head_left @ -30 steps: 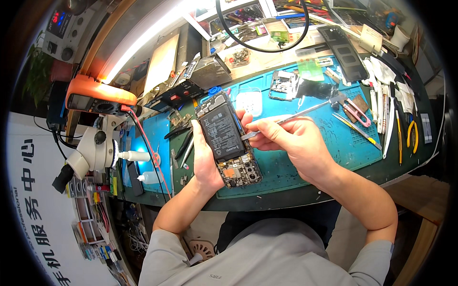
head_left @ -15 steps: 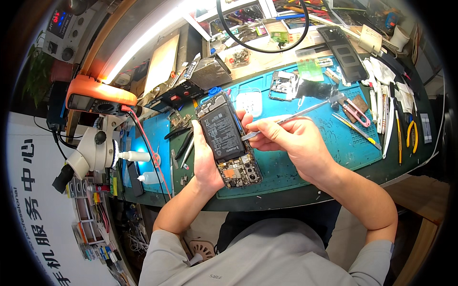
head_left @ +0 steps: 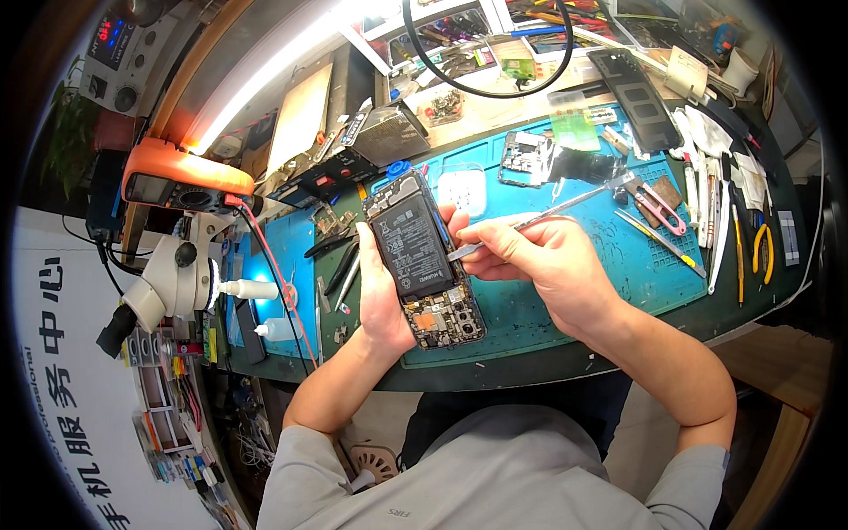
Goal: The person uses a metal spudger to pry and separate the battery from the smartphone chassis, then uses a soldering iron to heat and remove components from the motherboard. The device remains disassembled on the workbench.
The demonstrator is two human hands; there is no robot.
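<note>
Left hand (head_left: 384, 300) clamped on opened phone (head_left: 439, 311), right hand (head_left: 565, 269) on metal pry tool (head_left: 565, 207).
Phone is gripped by its long edges over the blue mat (head_left: 556, 309); tool is pinched between thumb and fingers, tip held at the battery's (head_left: 411, 247) right edge (depth can't be told). Farther out, yellow-handled pliers (head_left: 769, 252) are laid at right, an orange multimeter (head_left: 185, 168) at left.

around one opened phone (head_left: 437, 305) with one battery (head_left: 411, 253): one left hand (head_left: 380, 300) at eight o'clock plus one right hand (head_left: 555, 265) at three, two hands in all; one long metal tool (head_left: 565, 207) between two and three; one orange multimeter (head_left: 177, 163) at ten; one microscope (head_left: 172, 287) at nine; two white bottles (head_left: 279, 330) between eight and nine.
</note>
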